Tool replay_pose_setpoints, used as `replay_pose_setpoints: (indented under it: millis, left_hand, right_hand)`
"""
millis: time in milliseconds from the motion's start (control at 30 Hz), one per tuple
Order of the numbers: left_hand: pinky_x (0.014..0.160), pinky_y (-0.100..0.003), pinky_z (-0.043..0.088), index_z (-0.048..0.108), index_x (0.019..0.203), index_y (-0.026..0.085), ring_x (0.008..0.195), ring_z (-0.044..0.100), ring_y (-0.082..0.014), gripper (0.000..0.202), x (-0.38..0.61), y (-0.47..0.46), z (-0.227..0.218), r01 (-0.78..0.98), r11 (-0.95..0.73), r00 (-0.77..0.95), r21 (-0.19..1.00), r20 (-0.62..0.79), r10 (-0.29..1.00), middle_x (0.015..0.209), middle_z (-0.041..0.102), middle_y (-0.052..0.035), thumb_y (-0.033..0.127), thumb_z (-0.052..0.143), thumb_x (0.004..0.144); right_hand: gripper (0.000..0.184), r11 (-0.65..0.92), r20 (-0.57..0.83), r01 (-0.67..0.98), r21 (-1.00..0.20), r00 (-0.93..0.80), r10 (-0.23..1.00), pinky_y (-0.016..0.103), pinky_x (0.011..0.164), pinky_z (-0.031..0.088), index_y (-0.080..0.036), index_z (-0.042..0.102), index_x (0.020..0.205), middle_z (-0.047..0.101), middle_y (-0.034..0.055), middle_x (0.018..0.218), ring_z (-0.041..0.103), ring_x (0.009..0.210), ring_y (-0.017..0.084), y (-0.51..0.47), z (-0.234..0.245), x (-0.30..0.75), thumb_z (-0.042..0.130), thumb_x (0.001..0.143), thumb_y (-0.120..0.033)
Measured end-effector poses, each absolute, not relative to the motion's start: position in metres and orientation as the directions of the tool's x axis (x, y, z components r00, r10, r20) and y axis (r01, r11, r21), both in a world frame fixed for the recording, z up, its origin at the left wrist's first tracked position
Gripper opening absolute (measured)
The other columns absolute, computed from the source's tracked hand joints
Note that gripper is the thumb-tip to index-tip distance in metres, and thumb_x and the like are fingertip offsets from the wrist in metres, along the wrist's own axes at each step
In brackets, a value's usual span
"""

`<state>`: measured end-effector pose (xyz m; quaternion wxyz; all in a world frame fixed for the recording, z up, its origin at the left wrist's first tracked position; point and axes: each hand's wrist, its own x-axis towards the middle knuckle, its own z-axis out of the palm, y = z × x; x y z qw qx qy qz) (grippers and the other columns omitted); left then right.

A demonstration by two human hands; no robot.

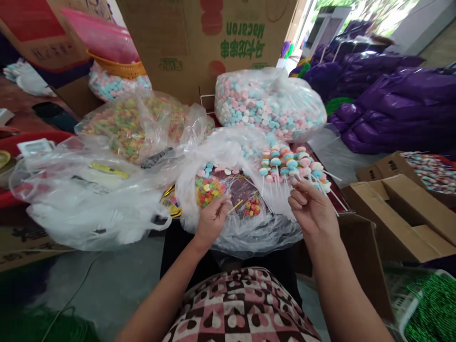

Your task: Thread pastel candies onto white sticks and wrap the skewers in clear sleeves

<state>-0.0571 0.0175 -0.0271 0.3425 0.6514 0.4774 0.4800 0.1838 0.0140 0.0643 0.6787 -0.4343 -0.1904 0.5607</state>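
Fingers of the left hand (213,219) pinch a thin yellow stick (235,206) over the open clear plastic bag of loose coloured sweets (228,190). Right of that bag, the right hand (310,207) grips a fan of white sticks threaded with pastel round sweets (292,167), apparently between thumb and fingers. Behind the bag sits a bulging clear sack of pink and blue sweets (269,104).

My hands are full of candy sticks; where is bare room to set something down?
Bare grey floor lies below the white plastic bag, left of the left hand. The open brown cardboard box right of the right hand shows bare flaps. Ahead, clear bags of pastel candy crowd everything.
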Motion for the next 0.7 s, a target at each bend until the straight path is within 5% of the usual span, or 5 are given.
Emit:
replay_pose_setpoints:
  millis: [167, 467, 700]
  left_hand:
    - [0.091, -0.034, 0.057, 0.073, 0.105, 0.02, 0.093, 0.073, -0.0184, 0.025, -0.054, 0.018, -0.025, 0.276, -0.338, 0.096, 0.9, 0.324, 0.941, 0.102, 0.077, -0.0068, 0.033, 0.056, 0.091]
    - [0.086, -0.034, 0.057, 0.072, 0.104, 0.019, 0.088, 0.072, -0.0173, 0.024, -0.054, 0.018, -0.027, 0.327, -0.368, 0.123, 0.87, 0.347, 0.93, 0.099, 0.077, -0.0061, 0.032, 0.054, 0.093]
    - [0.093, -0.035, 0.049, 0.071, 0.104, 0.02, 0.097, 0.065, -0.0185, 0.024, -0.032, 0.019, -0.008, 0.521, -0.624, 0.356, 0.583, 0.516, 0.779, 0.099, 0.074, -0.0061, 0.026, 0.05, 0.097]
  right_hand:
    - [0.035, -0.043, -0.326, -0.624, -0.78, 0.347, 0.88, 0.012, 0.036, 0.03, -0.019, 0.064, 0.092, 0.065, -0.0041, 0.079, 0.03, 0.044, 0.001, -0.021, 0.046, 0.181, 0.08, 0.061, -0.013]
    - [0.039, 0.023, -0.295, -0.603, -0.797, 0.423, 0.857, 0.016, 0.045, 0.045, -0.02, 0.067, 0.1, 0.071, 0.0022, 0.102, 0.053, 0.058, 0.005, -0.012, 0.039, 0.177, 0.079, 0.062, -0.014]
    - [0.04, 0.01, -0.279, -0.513, -0.858, 0.482, 0.83, 0.018, 0.044, 0.041, -0.019, 0.069, 0.101, 0.072, 0.0002, 0.082, 0.052, 0.051, 0.006, -0.038, 0.026, 0.173, 0.082, 0.063, -0.021]
